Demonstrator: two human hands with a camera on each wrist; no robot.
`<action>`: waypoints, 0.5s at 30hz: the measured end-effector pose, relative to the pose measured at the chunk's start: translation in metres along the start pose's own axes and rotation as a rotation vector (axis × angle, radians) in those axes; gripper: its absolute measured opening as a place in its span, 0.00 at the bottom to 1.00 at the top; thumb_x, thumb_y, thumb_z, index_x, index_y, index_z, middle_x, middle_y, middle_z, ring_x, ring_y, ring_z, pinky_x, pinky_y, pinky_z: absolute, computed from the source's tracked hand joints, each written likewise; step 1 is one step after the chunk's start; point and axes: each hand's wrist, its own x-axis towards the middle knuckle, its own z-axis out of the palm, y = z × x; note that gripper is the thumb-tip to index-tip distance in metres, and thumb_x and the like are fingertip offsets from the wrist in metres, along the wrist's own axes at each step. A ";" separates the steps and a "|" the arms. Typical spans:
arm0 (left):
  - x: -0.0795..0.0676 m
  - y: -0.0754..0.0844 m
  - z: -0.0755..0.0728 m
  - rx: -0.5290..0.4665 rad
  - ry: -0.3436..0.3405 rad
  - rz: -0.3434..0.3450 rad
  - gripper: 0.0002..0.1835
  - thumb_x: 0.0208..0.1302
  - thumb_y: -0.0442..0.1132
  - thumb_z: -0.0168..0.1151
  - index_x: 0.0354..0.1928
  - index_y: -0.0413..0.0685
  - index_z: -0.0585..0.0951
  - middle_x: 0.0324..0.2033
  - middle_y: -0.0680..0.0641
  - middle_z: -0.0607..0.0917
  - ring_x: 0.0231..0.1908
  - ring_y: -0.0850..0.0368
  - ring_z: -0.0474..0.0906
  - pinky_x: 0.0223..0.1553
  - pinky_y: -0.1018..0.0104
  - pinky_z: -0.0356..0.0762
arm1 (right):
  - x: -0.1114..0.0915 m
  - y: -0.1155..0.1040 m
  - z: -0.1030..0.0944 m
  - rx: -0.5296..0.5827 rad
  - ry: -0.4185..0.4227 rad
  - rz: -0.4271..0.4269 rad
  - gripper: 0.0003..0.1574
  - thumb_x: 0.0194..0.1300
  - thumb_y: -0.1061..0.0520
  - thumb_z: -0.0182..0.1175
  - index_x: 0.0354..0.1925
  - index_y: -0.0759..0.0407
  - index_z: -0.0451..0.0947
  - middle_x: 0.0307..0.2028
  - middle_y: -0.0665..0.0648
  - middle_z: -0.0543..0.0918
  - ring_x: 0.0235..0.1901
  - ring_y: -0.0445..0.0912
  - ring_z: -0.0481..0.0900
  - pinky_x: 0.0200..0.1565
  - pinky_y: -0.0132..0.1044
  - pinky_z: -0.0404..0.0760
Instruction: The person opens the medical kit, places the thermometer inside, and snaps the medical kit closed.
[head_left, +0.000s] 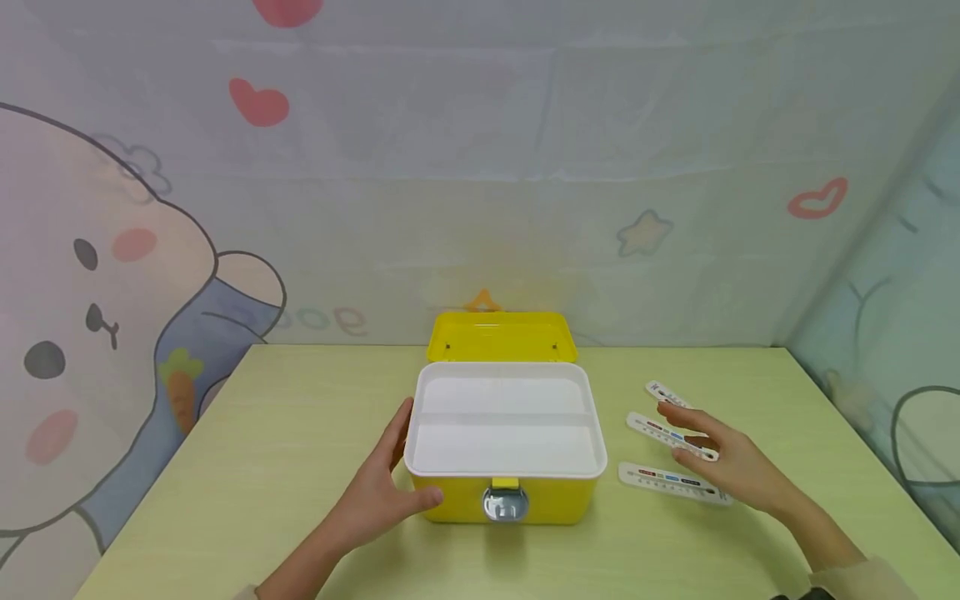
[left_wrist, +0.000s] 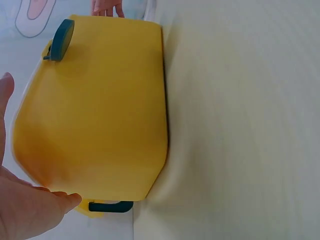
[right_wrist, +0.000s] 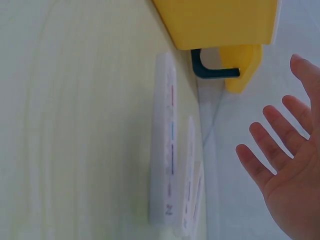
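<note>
A yellow storage box (head_left: 517, 504) with a white inner tray (head_left: 502, 446) stands on the table, its yellow lid (head_left: 502, 335) tipped back. My left hand (head_left: 378, 492) rests at the box's left side, thumb at the front corner and fingers stretched along the side. In the left wrist view, the fingertips (left_wrist: 67, 200) lie right at the box's edge. My right hand (head_left: 723, 458) hovers over the thermometers with fingers spread and nothing in it. Three white strip thermometers lie right of the box: a near one (head_left: 667, 483), a middle one (head_left: 652, 427) and a far one (head_left: 660, 390), partly hidden by the hand.
A round silver clasp (head_left: 506, 504) is on the box's front. The pale green table (head_left: 300, 450) runs back to a printed cloth (head_left: 450, 167), with another cloth side (head_left: 900, 333) at the right. A dark handle (right_wrist: 215, 72) sticks out at the box's back.
</note>
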 end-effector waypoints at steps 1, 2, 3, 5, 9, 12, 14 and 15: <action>0.000 -0.001 0.001 0.000 0.000 0.013 0.58 0.46 0.41 0.73 0.71 0.67 0.43 0.70 0.50 0.54 0.69 0.46 0.51 0.64 0.42 0.50 | -0.002 0.001 0.000 -0.004 -0.001 0.003 0.32 0.62 0.59 0.60 0.64 0.56 0.64 0.61 0.60 0.70 0.57 0.25 0.63 0.51 0.18 0.69; 0.000 -0.003 0.003 -0.003 0.002 0.025 0.58 0.46 0.40 0.73 0.71 0.66 0.42 0.70 0.50 0.54 0.68 0.47 0.51 0.65 0.42 0.49 | -0.004 0.002 0.001 -0.010 -0.001 0.008 0.32 0.62 0.59 0.60 0.63 0.55 0.64 0.61 0.58 0.70 0.58 0.25 0.62 0.51 0.19 0.69; 0.000 -0.004 0.004 -0.009 0.006 0.034 0.58 0.46 0.40 0.73 0.72 0.64 0.42 0.70 0.50 0.55 0.68 0.48 0.52 0.65 0.42 0.49 | -0.006 0.004 0.001 -0.014 0.000 0.015 0.32 0.62 0.59 0.60 0.63 0.54 0.65 0.62 0.56 0.70 0.58 0.24 0.62 0.51 0.19 0.69; 0.000 -0.005 0.006 -0.024 0.015 0.036 0.59 0.46 0.39 0.73 0.72 0.64 0.42 0.69 0.50 0.56 0.68 0.49 0.53 0.65 0.42 0.49 | -0.009 0.006 0.002 -0.024 0.002 0.024 0.32 0.61 0.59 0.60 0.63 0.53 0.65 0.62 0.50 0.69 0.58 0.24 0.62 0.51 0.20 0.69; 0.000 -0.007 0.009 -0.044 0.029 0.023 0.60 0.45 0.39 0.74 0.72 0.63 0.42 0.69 0.50 0.56 0.67 0.50 0.54 0.65 0.43 0.49 | -0.014 0.009 0.004 -0.044 0.007 0.021 0.32 0.60 0.61 0.61 0.62 0.51 0.67 0.60 0.42 0.70 0.57 0.26 0.64 0.52 0.21 0.70; 0.000 -0.006 0.009 -0.050 0.036 0.007 0.60 0.44 0.38 0.74 0.72 0.62 0.41 0.69 0.50 0.56 0.67 0.50 0.55 0.65 0.44 0.49 | -0.018 0.013 0.005 -0.074 0.020 -0.008 0.32 0.58 0.62 0.62 0.61 0.53 0.68 0.59 0.47 0.73 0.57 0.27 0.65 0.51 0.20 0.69; 0.000 -0.006 0.010 -0.052 0.037 -0.002 0.60 0.45 0.39 0.74 0.72 0.62 0.41 0.69 0.50 0.56 0.67 0.50 0.56 0.65 0.44 0.49 | -0.021 0.014 0.006 -0.095 0.028 -0.012 0.30 0.58 0.61 0.63 0.59 0.56 0.70 0.57 0.50 0.75 0.56 0.26 0.66 0.51 0.19 0.68; 0.000 -0.006 0.010 -0.053 0.037 -0.008 0.60 0.45 0.39 0.74 0.72 0.63 0.41 0.69 0.50 0.56 0.67 0.50 0.56 0.65 0.43 0.50 | -0.022 0.015 0.007 -0.108 0.034 -0.016 0.29 0.58 0.61 0.63 0.58 0.57 0.71 0.56 0.52 0.76 0.56 0.26 0.66 0.50 0.18 0.68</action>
